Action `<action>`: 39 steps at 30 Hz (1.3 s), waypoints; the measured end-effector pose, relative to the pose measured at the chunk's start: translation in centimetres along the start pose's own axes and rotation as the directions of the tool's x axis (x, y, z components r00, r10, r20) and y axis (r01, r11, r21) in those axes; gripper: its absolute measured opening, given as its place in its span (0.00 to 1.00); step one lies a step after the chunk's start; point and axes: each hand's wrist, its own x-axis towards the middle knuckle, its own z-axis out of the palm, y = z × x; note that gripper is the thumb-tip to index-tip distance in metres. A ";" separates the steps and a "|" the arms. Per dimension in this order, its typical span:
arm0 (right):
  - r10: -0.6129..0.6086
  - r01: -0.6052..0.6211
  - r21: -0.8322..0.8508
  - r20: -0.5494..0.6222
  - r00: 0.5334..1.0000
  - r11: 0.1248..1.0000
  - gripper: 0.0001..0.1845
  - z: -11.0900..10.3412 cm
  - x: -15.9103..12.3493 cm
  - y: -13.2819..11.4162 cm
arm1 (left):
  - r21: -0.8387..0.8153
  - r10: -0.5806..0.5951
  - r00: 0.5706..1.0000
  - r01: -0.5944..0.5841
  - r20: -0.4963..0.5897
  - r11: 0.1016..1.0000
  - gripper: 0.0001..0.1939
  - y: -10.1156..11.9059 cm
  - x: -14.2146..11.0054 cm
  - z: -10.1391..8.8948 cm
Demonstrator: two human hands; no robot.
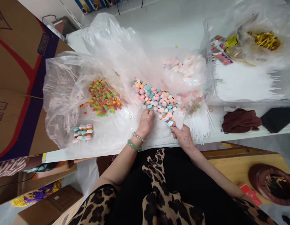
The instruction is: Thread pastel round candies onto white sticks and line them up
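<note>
In the head view, the right hand (184,137) grips a candy stick (168,120), its long axis slanting forward-left toward the candy pile (156,98), at whose near edge the left hand (147,121) rests curled, its grip unclear.

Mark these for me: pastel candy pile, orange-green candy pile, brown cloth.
Pastel candy pile (156,98): head view, middle of the exposed candies.
Orange-green candy pile (104,97): head view, middle of the heap.
Brown cloth (240,121): head view, middle of its crumpled upper surface.
</note>
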 end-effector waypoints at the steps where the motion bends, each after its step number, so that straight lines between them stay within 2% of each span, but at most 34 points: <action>1: 0.004 -0.004 -0.005 0.002 1.000 1.000 0.10 0.0 0.0 -0.1 | 0.015 -0.011 1.000 0.011 0.008 1.000 0.07 0.0 -0.2 -0.1; 4: 0.017 -0.017 -0.020 0.017 1.000 1.000 0.10 0.2 0.0 -0.5 | 0.006 -0.033 0.998 0.032 0.045 0.999 0.07 -0.1 -0.8 -0.4; 7: 0.025 -0.022 -0.055 0.055 0.998 0.998 0.09 0.5 -0.1 -0.7 | -0.059 0.016 0.996 -0.011 0.083 0.998 0.09 -0.3 -1.4 -0.4; 11: 0.024 -0.016 -0.094 0.088 0.996 0.995 0.08 0.7 -0.3 -0.8 | -0.132 0.053 0.997 -0.046 0.049 0.990 0.15 -0.9 -2.0 -0.1; 13: 0.030 -0.021 -0.102 0.096 0.995 0.995 0.08 0.7 -0.4 -0.7 | -0.199 0.008 1.000 -0.002 0.029 0.980 0.16 -1.1 -2.1 0.0; 16: 0.034 -0.020 -0.120 0.114 0.993 0.993 0.08 0.7 -0.6 -0.7 | -0.388 -0.159 0.986 0.127 -0.050 0.913 0.17 -0.8 -2.0 -0.5; 18: 0.040 -0.022 -0.144 0.123 0.992 0.989 0.08 0.6 -1.0 -0.8 | -0.588 -0.310 0.950 0.224 -0.048 0.777 0.18 -0.2 -2.0 -1.2; 20: 0.036 -0.010 -0.184 0.137 0.990 0.983 0.08 0.5 -1.4 -0.9 | -0.776 -0.417 0.903 0.339 0.108 0.532 0.16 0.5 -2.2 -1.9; 22: 0.006 0.035 -0.240 0.168 0.986 0.970 0.08 0.5 -1.9 -1.1 | -0.862 -0.413 0.857 0.435 0.308 0.261 0.16 1.0 -2.5 -2.6; 23: -0.016 0.066 -0.270 0.184 0.983 0.961 0.08 0.5 -2.1 -1.1 | -0.873 -0.386 0.842 0.462 0.376 0.157 0.16 1.2 -2.7 -2.9; 24: -0.036 0.096 -0.298 0.199 0.979 0.950 0.07 0.6 -2.2 -1.2 | -0.876 -0.360 0.835 0.474 0.416 0.086 0.17 1.3 -2.9 -3.0; 26: -0.069 0.140 -0.336 0.217 0.974 0.931 0.07 0.7 -2.5 -1.2 | -0.881 -0.346 0.830 0.472 0.438 0.015 0.17 1.3 -3.3 -3.3; 31: -0.106 0.174 -0.348 0.206 0.973 0.921 0.07 1.1 -2.6 -1.1 | -0.890 -0.346 0.832 0.456 0.433 -0.017 0.17 1.0 -3.7 -3.4; 39: -0.092 0.156 -0.368 0.186 0.978 0.917 0.07 1.2 -2.4 -1.1 | -0.888 -0.347 0.841 0.458 0.416 0.044 0.17 0.6 -4.0 -3.6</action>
